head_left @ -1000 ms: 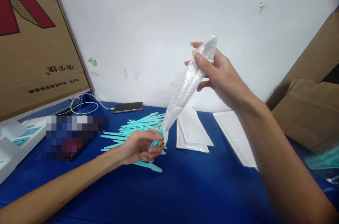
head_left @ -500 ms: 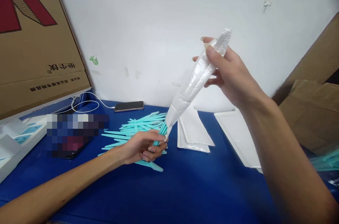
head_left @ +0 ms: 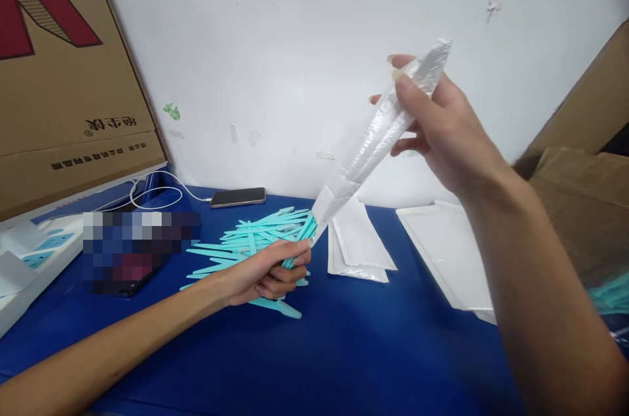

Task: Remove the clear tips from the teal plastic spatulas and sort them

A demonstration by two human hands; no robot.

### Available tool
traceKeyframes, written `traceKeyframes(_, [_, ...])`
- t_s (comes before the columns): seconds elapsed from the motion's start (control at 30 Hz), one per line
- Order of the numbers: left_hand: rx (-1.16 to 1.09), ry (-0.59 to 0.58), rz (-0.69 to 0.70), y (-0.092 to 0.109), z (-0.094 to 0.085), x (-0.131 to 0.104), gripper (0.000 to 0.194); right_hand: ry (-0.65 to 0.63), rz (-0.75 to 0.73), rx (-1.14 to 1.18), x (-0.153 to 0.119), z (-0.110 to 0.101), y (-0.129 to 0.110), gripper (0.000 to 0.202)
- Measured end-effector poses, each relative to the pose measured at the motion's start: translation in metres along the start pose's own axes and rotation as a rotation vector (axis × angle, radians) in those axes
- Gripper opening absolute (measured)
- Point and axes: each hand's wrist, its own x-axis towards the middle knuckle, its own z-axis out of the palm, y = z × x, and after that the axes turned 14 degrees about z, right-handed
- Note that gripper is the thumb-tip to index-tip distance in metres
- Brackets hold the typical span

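Observation:
My left hand is closed around a bundle of thin turquoise plastic sticks, held above the table. The far ends of that bundle go into the mouth of a long white plastic sleeve, which slants up to the right. Pinched near its top end, the sleeve is held by the thumb and fingers of my right hand. How far the sticks reach inside cannot be seen. Beneath and behind my left hand lies a loose pile of turquoise sticks, flat and tapered.
White padded envelopes lie right of the pile, with more envelopes farther right. A phone on a white cable rests by the wall. At left are a blurred dark device and a cardboard box; another carton stands right.
My right hand has moved up and to the right, drawing the sleeve with it. More of the sticks now shows between the sleeve's mouth and my left hand, which stays nearly in place.

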Motion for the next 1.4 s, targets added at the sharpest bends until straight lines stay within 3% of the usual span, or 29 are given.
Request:
traceKeyframes(0.2, [-0.012,-0.023,0.006,0.004,0.001,-0.003,0.038,0.041,0.035,0.054,0.007,-0.02,0.006,0.055])
traceKeyframes(0.73, [0.033,0.008,0.046,0.011,0.0,-0.006,0.039,0.296,-0.066,-0.081,0.011,-0.024,0.008,0.032])
traceKeyframes(0.83, [-0.024,0.008,0.05,0.011,-0.001,-0.007,0.04,0.27,-0.049,-0.066,0.01,-0.02,0.011,0.037])
traceKeyframes(1.0, [-0.059,0.031,0.041,0.01,-0.003,-0.007,0.04,0.063,-0.089,-0.095,0.004,-0.005,0.009,0.044])
traceKeyframes(1.07, [-0.069,0.036,0.034,0.01,-0.004,-0.007,0.04,0.086,-0.136,-0.097,0.005,-0.005,0.008,0.044])
traceKeyframes(1.23, [-0.119,0.011,0.045,0.011,-0.007,-0.007,0.041,0.307,-0.168,-0.053,0.016,-0.036,0.013,0.043])
traceKeyframes(1.4, [-0.127,0.023,0.062,0.012,-0.008,-0.008,0.04,0.398,-0.073,0.011,0.027,-0.073,0.028,0.047])
